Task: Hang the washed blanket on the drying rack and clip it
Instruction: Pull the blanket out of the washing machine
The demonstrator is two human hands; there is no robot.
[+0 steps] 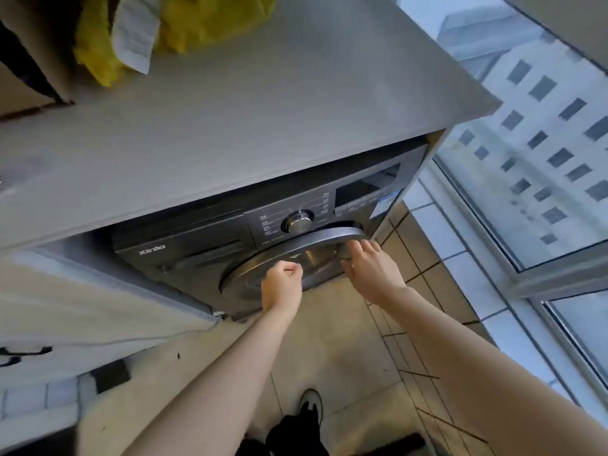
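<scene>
Head view, looking down. Right-hand fingers (358,248) bent over the right edge of the round door (263,263), thumb below that edge; right hand (371,274) grips it. Door edge looks slightly off the front of the dark washing machine (184,245). Left hand (282,284) just in front of the door, fingers curled into a loose fist, thumb against forefinger, holding nothing. Blanket: cannot tell where, drum hidden behind the door. 1 chrome dial (297,223) above the door. Grey countertop (263,110) over the machine, with a yellow bag (210,24) and a paper slip (136,31) at its far end. Window (526,159) to the right. 1 shoe (311,406) on the tiled floor (329,324).
</scene>
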